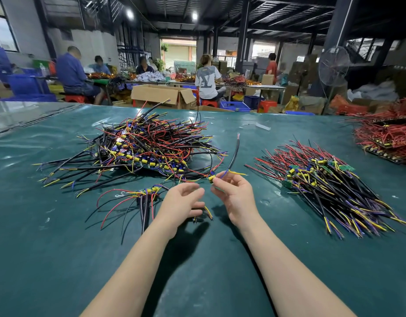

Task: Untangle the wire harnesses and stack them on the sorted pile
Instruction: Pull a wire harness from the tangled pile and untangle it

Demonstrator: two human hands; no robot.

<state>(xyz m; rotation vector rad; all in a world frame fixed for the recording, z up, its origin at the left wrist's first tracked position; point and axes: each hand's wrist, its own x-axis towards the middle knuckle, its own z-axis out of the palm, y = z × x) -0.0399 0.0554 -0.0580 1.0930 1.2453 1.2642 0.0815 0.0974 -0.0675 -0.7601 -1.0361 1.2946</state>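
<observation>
A big tangled heap of wire harnesses [151,145] lies on the green table mat [60,248], ahead and to the left. The sorted pile [323,179], with its wires lying parallel, is on the right. My right hand [234,197] pinches one harness [234,154] by its small yellow part; its black cable curves upward. My left hand [181,202] is beside it, fingers curled round a black cable [207,212] whose yellow and blue ends stick out below. Whether both hands hold the same harness I cannot tell.
A small loose bunch of harnesses [147,197] lies just left of my left hand. A heap of red-wired boards [384,136] sits at the far right edge. Beyond the table are cardboard boxes [160,93], seated workers and a standing fan [333,65].
</observation>
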